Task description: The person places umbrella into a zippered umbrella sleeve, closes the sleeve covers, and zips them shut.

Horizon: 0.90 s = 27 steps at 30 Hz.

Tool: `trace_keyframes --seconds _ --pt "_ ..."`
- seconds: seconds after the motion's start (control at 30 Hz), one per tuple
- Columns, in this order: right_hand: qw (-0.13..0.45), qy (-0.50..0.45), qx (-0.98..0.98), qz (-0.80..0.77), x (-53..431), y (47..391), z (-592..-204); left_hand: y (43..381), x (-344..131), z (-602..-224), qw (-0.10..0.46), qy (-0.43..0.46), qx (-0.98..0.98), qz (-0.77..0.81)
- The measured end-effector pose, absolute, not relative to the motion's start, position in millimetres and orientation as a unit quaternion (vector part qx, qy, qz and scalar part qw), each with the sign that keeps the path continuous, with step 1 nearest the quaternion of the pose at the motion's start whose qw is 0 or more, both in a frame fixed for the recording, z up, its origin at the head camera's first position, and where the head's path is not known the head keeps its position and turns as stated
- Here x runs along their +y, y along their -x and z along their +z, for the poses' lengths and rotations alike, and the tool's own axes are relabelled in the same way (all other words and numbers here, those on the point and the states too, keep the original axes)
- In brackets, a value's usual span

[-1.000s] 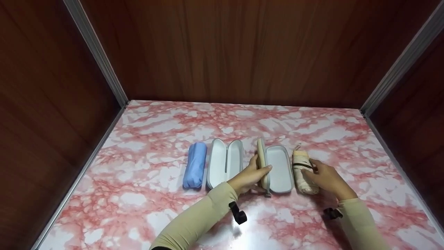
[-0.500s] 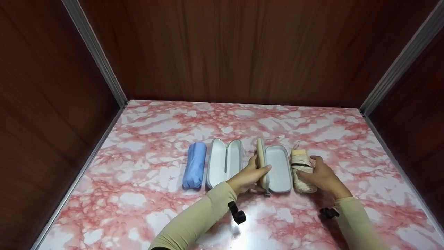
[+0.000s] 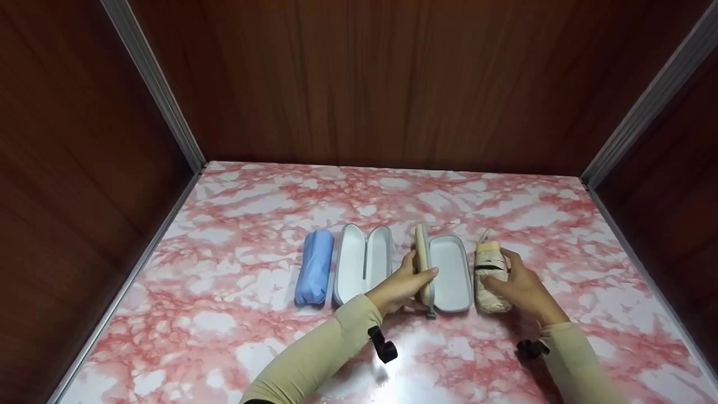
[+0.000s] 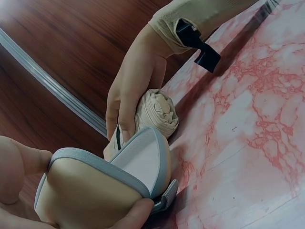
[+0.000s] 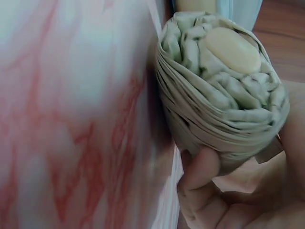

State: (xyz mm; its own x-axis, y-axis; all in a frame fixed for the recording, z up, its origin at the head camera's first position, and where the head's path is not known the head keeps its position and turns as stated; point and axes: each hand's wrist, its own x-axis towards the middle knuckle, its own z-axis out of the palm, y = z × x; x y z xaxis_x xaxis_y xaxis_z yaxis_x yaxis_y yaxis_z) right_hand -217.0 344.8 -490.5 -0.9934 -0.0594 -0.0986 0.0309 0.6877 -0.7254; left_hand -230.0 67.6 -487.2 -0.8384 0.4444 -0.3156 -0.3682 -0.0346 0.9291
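Observation:
My left hand [image 3: 405, 282] holds the raised lid [image 3: 422, 261] of a cream zip case, fingers behind it and thumb on its edge. The case's pale grey tray [image 3: 450, 275] lies beside the lid, hollow side up. To the right, my right hand [image 3: 521, 283] grips a rolled beige folding umbrella [image 3: 492, 292] bound with a dark band. In the right wrist view, the umbrella's end [image 5: 224, 90] shows bunched folds round an oval cream tip, with a fingertip pressed underneath. The left wrist view shows the umbrella [image 4: 155, 114] just behind the open case [image 4: 95, 191].
A second pale grey case [image 3: 350, 269] stands open left of the left hand. Beyond it lies a blue folding umbrella [image 3: 314, 268]. Dark wood panels [image 3: 359, 84] rise at the back and sides of the pink marbled table [image 3: 252, 207].
The beige umbrella shifts left a little, then slightly back right, and now stands straighter in my right hand. My left hand and the lid stay almost still.

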Motion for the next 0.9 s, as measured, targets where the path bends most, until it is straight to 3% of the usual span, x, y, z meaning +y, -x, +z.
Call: trace_keyframes --seconds 0.37,0.9 --pt "-0.023 -0.003 0.899 -0.438 333.7 211.5 -477.6 228.9 65.4 -483.9 0.287 -0.036 0.641 0.711" --pt "-0.003 0.039 0.888 -0.459 304.1 214.4 -474.2 229.0 68.9 -484.7 0.278 -0.026 0.639 0.717"
